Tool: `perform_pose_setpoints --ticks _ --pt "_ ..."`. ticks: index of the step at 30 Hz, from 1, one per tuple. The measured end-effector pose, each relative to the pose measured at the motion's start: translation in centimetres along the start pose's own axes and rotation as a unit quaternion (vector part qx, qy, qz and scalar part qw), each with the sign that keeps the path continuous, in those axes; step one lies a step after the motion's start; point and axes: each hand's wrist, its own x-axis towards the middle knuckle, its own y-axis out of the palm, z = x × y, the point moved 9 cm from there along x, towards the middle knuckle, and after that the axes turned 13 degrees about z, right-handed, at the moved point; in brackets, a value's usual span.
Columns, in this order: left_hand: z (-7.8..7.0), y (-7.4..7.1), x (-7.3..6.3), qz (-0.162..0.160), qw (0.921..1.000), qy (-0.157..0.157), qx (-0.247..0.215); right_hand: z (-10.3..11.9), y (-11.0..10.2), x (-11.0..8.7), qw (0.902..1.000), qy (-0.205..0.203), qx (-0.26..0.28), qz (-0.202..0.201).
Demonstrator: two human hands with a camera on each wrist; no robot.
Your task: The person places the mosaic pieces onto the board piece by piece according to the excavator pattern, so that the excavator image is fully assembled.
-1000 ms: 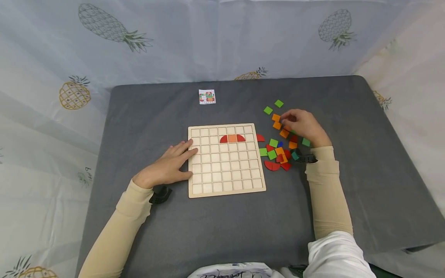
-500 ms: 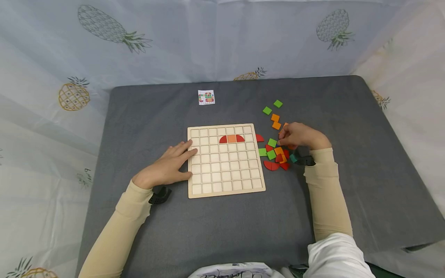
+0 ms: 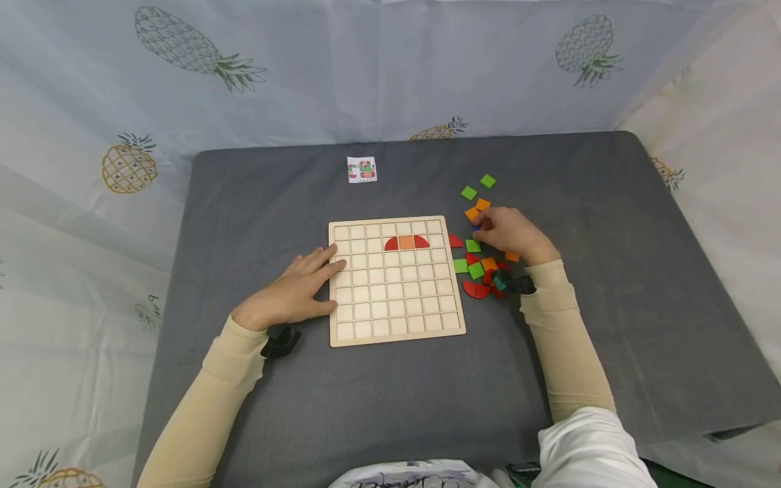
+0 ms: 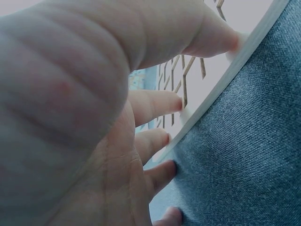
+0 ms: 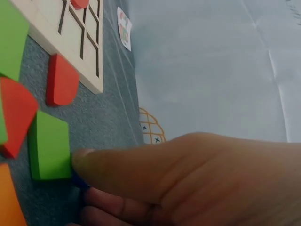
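Observation:
A wooden grid board [image 3: 396,295] lies flat before me. In one of its upper rows an orange square [image 3: 406,242] sits between two red quarter-round pieces [image 3: 421,242]. My left hand [image 3: 289,291] rests along the board's left edge with fingers spread; its thumb [image 4: 216,40] and fingertips touch the frame in the left wrist view. Right of the board, my right hand [image 3: 515,234] pinches a small blue block [image 5: 79,181] between thumb and fingers, most of it hidden. A green block [image 5: 51,148] stands right by the thumb tip.
Loose red, green and orange pieces [image 3: 489,263] are scattered beside the board's right side, partly under my right wrist. Two green squares [image 3: 468,193] lie farther back. A small printed pattern card [image 3: 362,169] lies behind the board on the grey-covered table [image 3: 390,400].
My right hand came down to the blue block, took hold of it, and moved left toward the board. An orange square near it shifted left. The left hand stayed still.

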Motion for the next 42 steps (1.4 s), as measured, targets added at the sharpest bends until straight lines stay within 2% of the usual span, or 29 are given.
perform_pose_setpoints --ticks 10,15,19,22,27,31,42 --pt "0.1 0.0 0.0 0.002 1.0000 -0.001 0.003 0.7 -0.1 0.4 0.9993 -0.013 -0.002 -0.035" --pt "0.1 0.1 0.0 0.003 1.0000 0.000 0.003 1.4 -0.5 -0.2 0.9963 -0.055 0.035 -0.056" --pt "0.2 0.1 0.1 0.002 1.0000 0.000 0.003 3.0 -0.1 -0.8 0.9913 -0.105 0.075 -0.028" --pt "0.0 0.0 0.1 -0.002 1.0000 0.004 0.003 4.1 0.5 -0.8 0.9883 -0.125 0.087 0.002" --pt "0.0 0.0 0.0 -0.002 1.0000 0.005 0.003 5.4 2.1 -0.3 0.9863 -0.138 0.073 0.051" --pt "0.1 0.0 0.0 0.002 1.0000 0.000 0.004 5.5 3.2 0.3 0.9860 -0.127 0.072 0.081" --pt "0.1 0.0 0.1 0.001 1.0000 0.003 0.004 5.7 3.5 0.5 0.9874 -0.121 0.070 0.074"
